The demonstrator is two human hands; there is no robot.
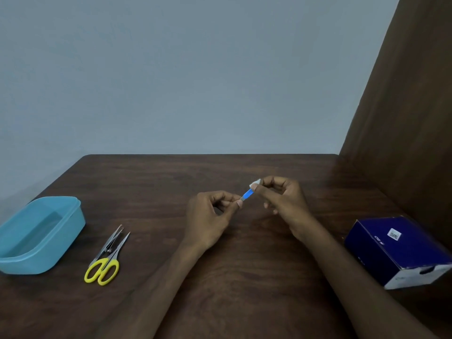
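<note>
Head view is showing the two hands meeting over the middle of the counter [220, 285], with a small blue piece [248, 193] stretching between them. The left hand [210, 216] is pinching its lower, greyish end between thumb and forefinger, with the other fingers curling toward the palm. The right hand [281, 199] is pinching the upper end, where a white tip [253, 185] is poking out past the fingertips. Both grips are closing firmly on the piece, which is slanting upward from left to right.

Fingertips are covering both ends of it, and what is showing is too small and blurred for me to say what it is. I cannot tell how far above the wood it is hanging. Both forearms are running out of the bottom edge.

Well to the left, yellow-handled scissors [102, 269] are lying shut, with slim metal tweezers [110, 242] resting against their blades. Beyond them, a light blue tub [61, 241] is standing open, partly cut off by the left edge. To the right, a dark blue box [391, 250] is lying on its side, running out of frame, its label too small to read. Nothing is sitting between the hands and these things.
</note>
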